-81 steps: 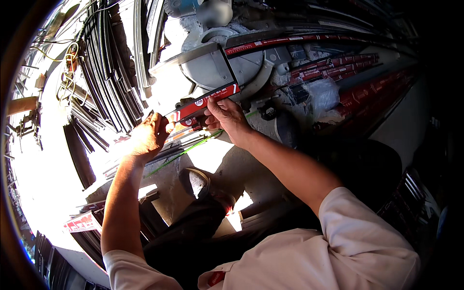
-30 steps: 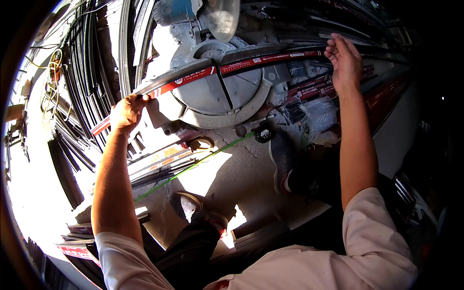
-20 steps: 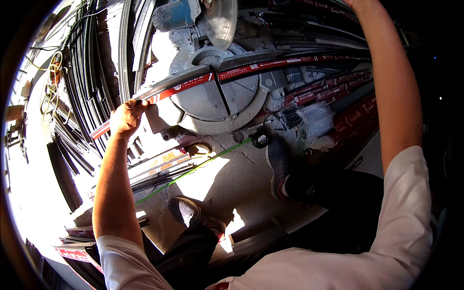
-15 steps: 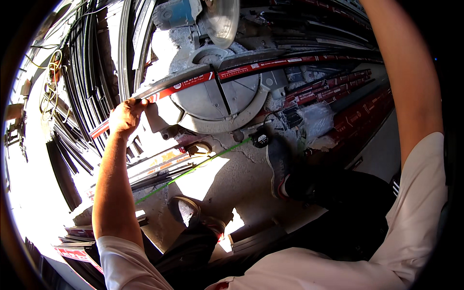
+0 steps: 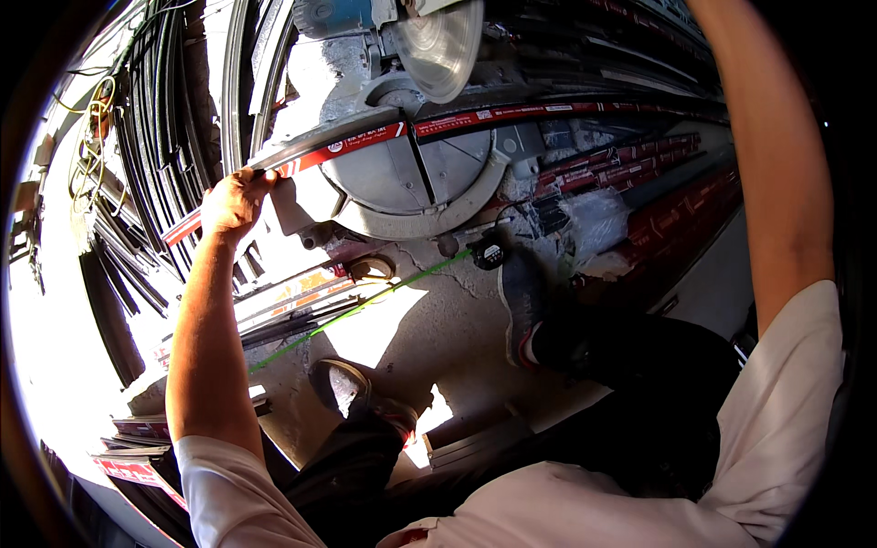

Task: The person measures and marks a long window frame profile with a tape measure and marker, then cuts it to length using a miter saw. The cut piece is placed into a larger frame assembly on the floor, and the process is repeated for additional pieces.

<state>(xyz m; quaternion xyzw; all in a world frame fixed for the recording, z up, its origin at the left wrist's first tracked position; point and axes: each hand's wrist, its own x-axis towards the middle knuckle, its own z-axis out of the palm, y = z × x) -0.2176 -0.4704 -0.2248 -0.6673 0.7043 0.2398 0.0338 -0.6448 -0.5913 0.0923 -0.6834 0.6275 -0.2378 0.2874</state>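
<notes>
My left hand is closed around the left part of a long dark profile strip with red printed film. The strip lies across the round grey table of a miter saw, along its fence. A dark break shows in the strip at the table's slot, and a red-filmed length runs on to the right. Above and just right of that break, the round saw blade hangs raised, clear of the strip. My right arm reaches up past the top edge, so that hand is out of sight.
A black tape measure lies by my shoe, its green tape drawn out leftward. Dark profiles are heaped at the left, red-filmed ones at the right. A yellow cord hangs at far left.
The saw blade has shifted right and slightly lower, showing more of its face. My left hand keeps its hold on the strip. The view has shifted slightly.
</notes>
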